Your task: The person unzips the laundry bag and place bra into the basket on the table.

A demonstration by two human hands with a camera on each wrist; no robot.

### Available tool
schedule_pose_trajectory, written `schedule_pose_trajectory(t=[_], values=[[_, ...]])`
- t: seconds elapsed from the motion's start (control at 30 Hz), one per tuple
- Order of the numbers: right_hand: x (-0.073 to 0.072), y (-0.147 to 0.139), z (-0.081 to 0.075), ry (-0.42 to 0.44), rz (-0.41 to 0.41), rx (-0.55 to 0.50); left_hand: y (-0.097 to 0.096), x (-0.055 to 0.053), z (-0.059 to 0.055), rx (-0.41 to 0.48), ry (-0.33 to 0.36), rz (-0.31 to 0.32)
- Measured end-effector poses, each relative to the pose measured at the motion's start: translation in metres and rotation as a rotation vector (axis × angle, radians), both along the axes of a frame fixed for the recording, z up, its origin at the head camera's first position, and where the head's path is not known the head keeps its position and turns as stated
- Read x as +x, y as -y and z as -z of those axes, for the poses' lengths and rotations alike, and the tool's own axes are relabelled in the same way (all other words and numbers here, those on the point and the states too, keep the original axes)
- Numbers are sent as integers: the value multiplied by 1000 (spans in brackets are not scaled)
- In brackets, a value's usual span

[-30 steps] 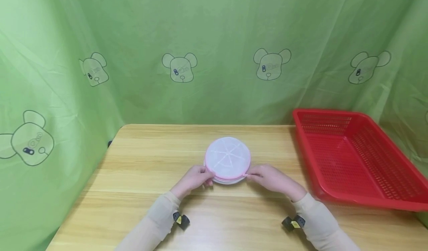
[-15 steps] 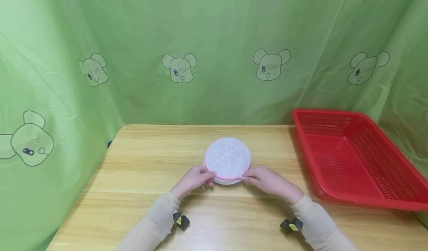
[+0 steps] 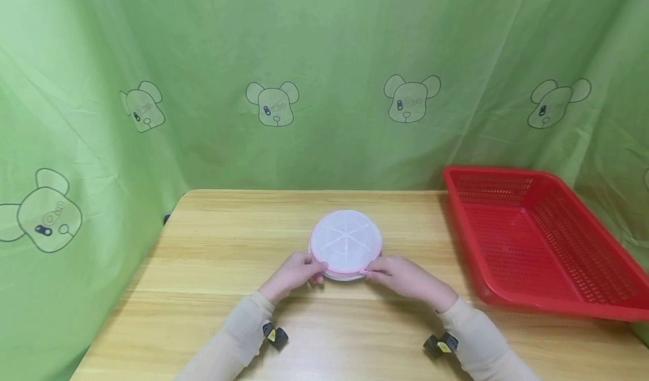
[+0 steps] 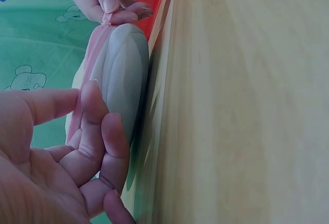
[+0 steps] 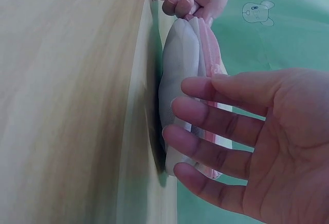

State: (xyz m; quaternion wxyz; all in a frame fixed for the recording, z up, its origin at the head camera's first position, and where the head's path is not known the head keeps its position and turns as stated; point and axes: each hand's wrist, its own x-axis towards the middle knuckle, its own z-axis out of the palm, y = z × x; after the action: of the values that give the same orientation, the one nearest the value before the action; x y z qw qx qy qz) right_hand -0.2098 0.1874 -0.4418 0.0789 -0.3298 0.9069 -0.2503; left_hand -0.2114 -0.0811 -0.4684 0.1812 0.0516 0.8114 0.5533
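A round white pouch (image 3: 346, 240) with a pink zipper (image 5: 209, 47) round its rim lies flat on the wooden table. At its near left edge my left hand (image 3: 296, 271) pinches the rim between thumb and forefinger; the other fingers curl below. My right hand (image 3: 405, 277) is at the near right edge. Its thumb and forefinger pinch the small pink zipper pull (image 4: 107, 18), while its remaining fingers extend loosely beside the pouch in the right wrist view. The far side of the zipper is out of sight, and what the pouch holds cannot be seen.
A large red plastic basket (image 3: 481, 257) with perforated walls stands on the right of the table (image 3: 228, 223). Green curtains (image 3: 334, 43) printed with bear heads hang behind and at the sides. A black device is strapped to each wrist.
My right hand has slid a little to the left along the pouch's near edge with the zipper pull. The left hand holds its place, and the pouch has barely shifted.
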Motion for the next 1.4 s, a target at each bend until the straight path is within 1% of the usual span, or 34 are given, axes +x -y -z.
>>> schedule_pose_trajectory(t=[0.33,0.53,0.67,0.9,1.17,1.4], values=[[1,0,-1,-1,-11,4,0,-2,3,12,6,-2],[-1,-3,-2,20,-7,16,1,-1,1,22,-5,2],[-3,-6,-2,4,-8,31,1,0,0,31,-22,11],[-6,-11,-4,-1,0,38,0,0,0,18,-8,-18],[-8,-16,-6,24,16,43,0,0,0,22,-6,-13],[-8,-20,-10,10,28,40,1,-1,2,29,-5,-9]])
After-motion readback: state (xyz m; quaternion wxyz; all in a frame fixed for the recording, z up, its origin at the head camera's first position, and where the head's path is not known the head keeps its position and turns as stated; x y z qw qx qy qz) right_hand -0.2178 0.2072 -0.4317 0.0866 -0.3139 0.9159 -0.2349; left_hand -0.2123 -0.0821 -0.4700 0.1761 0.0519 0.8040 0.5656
